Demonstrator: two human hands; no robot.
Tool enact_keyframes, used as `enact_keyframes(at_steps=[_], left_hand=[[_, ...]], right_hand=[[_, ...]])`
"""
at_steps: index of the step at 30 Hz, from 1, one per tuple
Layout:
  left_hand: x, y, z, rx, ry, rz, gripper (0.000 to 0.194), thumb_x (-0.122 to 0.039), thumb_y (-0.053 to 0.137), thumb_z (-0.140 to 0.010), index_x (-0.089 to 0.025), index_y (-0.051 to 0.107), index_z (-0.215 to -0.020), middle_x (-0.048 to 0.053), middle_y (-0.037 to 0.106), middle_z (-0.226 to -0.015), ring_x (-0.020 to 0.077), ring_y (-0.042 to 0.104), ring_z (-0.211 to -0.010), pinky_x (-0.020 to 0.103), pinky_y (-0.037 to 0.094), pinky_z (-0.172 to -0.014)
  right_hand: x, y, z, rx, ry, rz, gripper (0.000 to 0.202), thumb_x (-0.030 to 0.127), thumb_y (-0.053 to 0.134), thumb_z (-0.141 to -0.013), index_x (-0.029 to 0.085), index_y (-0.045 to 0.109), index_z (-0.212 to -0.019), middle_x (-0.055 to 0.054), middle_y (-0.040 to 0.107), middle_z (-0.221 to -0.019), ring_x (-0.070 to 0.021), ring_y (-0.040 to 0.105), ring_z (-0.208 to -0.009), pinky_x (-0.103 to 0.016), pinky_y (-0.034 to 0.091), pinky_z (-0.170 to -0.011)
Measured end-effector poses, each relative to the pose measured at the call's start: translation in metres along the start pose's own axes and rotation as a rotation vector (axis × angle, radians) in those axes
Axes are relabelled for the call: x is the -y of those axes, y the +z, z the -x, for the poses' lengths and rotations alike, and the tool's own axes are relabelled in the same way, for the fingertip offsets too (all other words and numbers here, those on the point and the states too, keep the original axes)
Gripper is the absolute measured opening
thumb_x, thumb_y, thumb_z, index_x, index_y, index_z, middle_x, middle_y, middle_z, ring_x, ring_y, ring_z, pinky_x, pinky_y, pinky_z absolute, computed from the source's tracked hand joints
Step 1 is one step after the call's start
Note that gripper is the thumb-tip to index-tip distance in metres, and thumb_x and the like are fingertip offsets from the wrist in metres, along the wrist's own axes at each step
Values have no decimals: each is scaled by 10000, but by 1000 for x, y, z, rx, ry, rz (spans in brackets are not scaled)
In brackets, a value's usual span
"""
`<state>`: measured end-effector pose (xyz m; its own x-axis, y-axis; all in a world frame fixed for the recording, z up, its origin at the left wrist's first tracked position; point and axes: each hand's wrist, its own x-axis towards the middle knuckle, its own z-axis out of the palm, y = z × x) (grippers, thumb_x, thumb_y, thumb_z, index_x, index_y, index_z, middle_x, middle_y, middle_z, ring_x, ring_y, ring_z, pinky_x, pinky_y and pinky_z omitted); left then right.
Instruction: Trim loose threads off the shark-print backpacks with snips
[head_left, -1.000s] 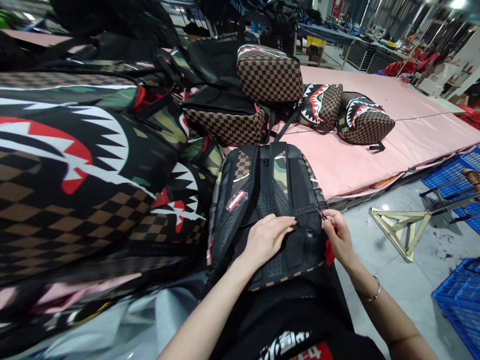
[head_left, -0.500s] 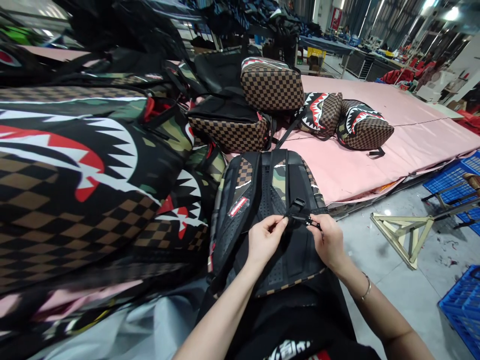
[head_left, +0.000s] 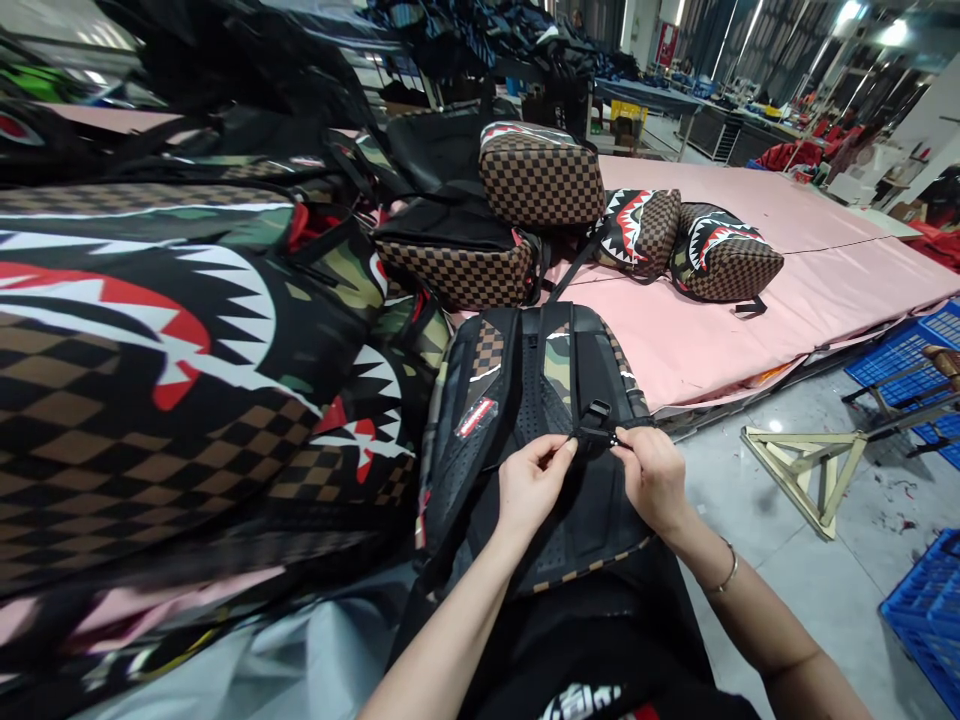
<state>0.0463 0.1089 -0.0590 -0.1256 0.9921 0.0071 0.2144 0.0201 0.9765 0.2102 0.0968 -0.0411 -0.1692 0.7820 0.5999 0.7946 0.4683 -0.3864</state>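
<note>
A black backpack [head_left: 487, 500] with checkered and camouflage panels lies before me, its padded shoulder straps facing up. My left hand [head_left: 531, 480] pinches a black strap [head_left: 596, 437] near the backpack's middle. At the other end of that short stretch, my right hand [head_left: 651, 475] grips the strap between thumb and fingers. A black buckle [head_left: 598, 412] sits just above the stretch, on the right shoulder strap. Small white specks show at my right fingertips, too small to name.
More checkered shark-mouth backpacks are heaped at left [head_left: 150, 400]. Others rest on the pink-covered table [head_left: 810, 260] ahead, including a small checkered bag [head_left: 727, 255]. To the right stand a cream triangular metal base [head_left: 806, 475] and a blue crate [head_left: 926, 600] on the floor.
My right hand has shifted slightly on the strap, and its fingertips now sit closer to the strap's end. The left hand keeps its pinch in nearly the same place.
</note>
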Motion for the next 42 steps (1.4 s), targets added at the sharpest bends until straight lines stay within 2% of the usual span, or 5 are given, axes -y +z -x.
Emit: enact_keyframes(at_steps=[14,21,27,30,42], left_hand=[[-5,-5,4,23,-67,174,244,-374,642,-668,-135,667,-708,-11,581,-550,86,459,-476,203,383,-475],[2,-29,44,184,157,-3,206,-228,514,-798,-182,683,-904,81,685,-1006,169,637,-851,308,509,-782],[23,-83,83,-308,268,-353,221,-272,547,-806,-211,627,-1003,69,654,-998,184,593,-905,339,484,-824],[35,-107,81,-409,110,-364,364,-377,608,-750,-196,594,-1065,90,620,-1074,204,580,-914,363,480,-818],[5,-112,74,-18,-421,506,439,-379,726,-635,-151,656,-1004,99,686,-958,177,625,-792,256,483,-668]], right_hand=[[-2,-1,2,12,-27,-141,158,178,453,-869,182,597,-934,-79,655,-828,-187,608,-784,-334,498,-712],[-25,-25,32,248,-197,-458,246,177,512,-829,247,557,-1060,-50,648,-817,-184,625,-740,-329,513,-659],[-37,-40,62,271,-22,-463,269,199,546,-811,242,557,-1076,-64,640,-836,-184,622,-698,-300,506,-589],[-31,-39,64,220,82,-425,219,219,536,-823,224,563,-1040,-63,638,-840,-174,615,-691,-285,500,-588],[-7,-21,55,318,163,-448,193,248,529,-841,220,556,-1029,-46,650,-888,-163,615,-737,-262,489,-613]])
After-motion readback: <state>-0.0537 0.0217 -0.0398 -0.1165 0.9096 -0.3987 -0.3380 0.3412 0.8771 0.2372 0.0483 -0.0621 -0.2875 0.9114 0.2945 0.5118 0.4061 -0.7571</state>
